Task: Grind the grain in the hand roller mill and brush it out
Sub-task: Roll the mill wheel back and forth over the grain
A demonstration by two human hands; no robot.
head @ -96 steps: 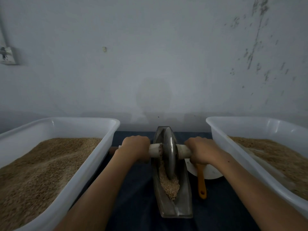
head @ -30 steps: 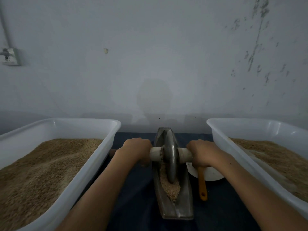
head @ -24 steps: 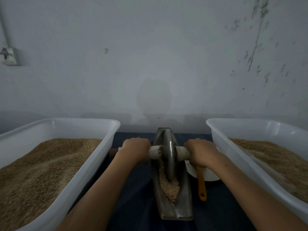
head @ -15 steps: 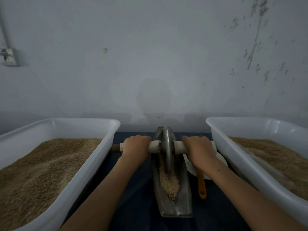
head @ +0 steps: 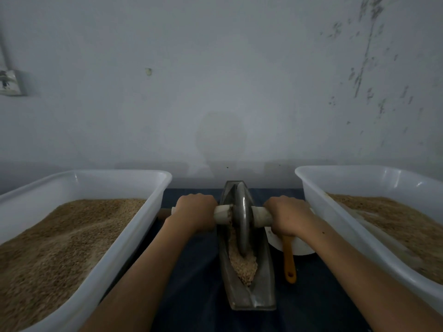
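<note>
Overhead, stained wall; dark tabletop.

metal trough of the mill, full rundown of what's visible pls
The trough is a narrow, boat-shaped channel of dull grey metal lying lengthwise on the dark cloth, near end squared off, far end tapering toward the wall. A metal wheel stands upright in its groove. Crushed grain fills the groove's near half. The left hand and right hand grip the wheel's axle, not the trough.
</note>
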